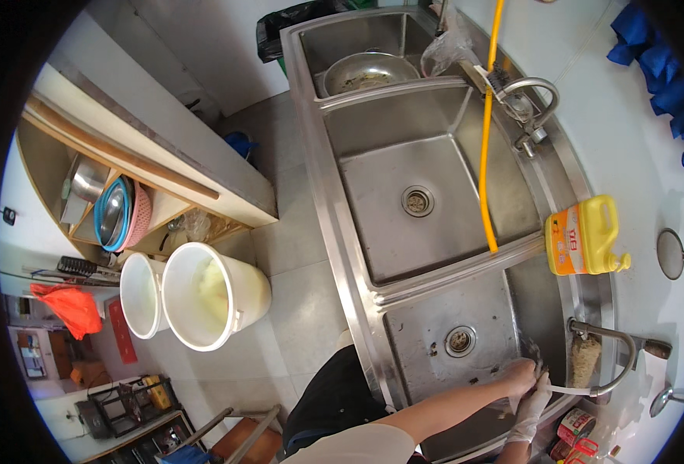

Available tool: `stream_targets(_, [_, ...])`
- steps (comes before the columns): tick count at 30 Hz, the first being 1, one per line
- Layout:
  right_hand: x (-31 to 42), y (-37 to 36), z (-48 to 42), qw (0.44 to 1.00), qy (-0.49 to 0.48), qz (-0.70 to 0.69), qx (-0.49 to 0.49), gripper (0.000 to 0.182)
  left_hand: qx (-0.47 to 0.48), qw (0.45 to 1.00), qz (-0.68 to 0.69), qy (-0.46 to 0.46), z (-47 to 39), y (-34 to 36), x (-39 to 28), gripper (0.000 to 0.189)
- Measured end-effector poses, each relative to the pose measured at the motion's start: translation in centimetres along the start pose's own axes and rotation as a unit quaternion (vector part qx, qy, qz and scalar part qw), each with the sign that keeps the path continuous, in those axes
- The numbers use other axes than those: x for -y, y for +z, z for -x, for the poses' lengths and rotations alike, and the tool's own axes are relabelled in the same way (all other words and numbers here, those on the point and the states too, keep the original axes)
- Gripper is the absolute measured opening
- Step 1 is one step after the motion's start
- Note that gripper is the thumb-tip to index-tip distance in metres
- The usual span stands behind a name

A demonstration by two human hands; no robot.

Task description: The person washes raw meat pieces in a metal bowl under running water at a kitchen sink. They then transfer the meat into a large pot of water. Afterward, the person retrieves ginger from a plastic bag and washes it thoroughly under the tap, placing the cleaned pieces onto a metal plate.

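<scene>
Both hands are together over the nearest stainless-steel basin [429, 325], by its wall-side face. My right hand [534, 401], in a thin translucent glove, closes around the end of a white hose [571, 391]. That hose runs from the spout of a curved metal faucet [623, 339]. Touching or almost touching it is my left hand [519, 374], whose fingers are partly hidden; whether it grips anything is unclear. Water [530, 350] splashes just beyond the hands. Dark food scraps [433, 349] lie on the basin floor around the drain [460, 341].
A yellow detergent jug [598, 235] stands on the back ledge. From above, a yellow hose [485, 168] hangs across the middle basin [388, 232]. The far basin holds a metal bowl [371, 72]. White buckets [249, 296] stand on the floor behind me, near a shelf with colanders [139, 214].
</scene>
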State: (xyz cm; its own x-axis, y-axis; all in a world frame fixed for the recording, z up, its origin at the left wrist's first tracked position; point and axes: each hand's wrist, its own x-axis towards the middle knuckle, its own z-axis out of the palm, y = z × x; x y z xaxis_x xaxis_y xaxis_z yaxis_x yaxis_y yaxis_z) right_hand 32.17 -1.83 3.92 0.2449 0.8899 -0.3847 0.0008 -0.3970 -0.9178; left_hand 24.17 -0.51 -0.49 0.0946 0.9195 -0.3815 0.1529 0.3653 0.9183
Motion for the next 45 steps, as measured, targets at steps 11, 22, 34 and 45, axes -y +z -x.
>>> stream_targets(11, [-0.6,0.1,1.5,0.989,0.052,-0.135,0.014,0.012,0.204,0.974,0.099,0.021,1.2,-8.5,-1.2,0.016])
stream_targets(22, [-1.0,0.8,2.5,0.947,0.074,-0.292,-0.113,0.017,0.189,0.972,-0.058,0.125,1.4,-6.6,-2.9,0.022])
stream_targets(34, [-0.6,-1.1,3.2,0.994,0.017,-0.081,-0.065,0.019,0.318,0.935,-0.143,0.059,-0.3,-8.0,-6.0,0.024])
stream_targets(45, [-7.1,-0.6,0.9,0.874,0.081,-0.466,-0.112,0.013,0.355,0.928,-0.109,0.023,-1.0,-7.8,-5.1,0.023])
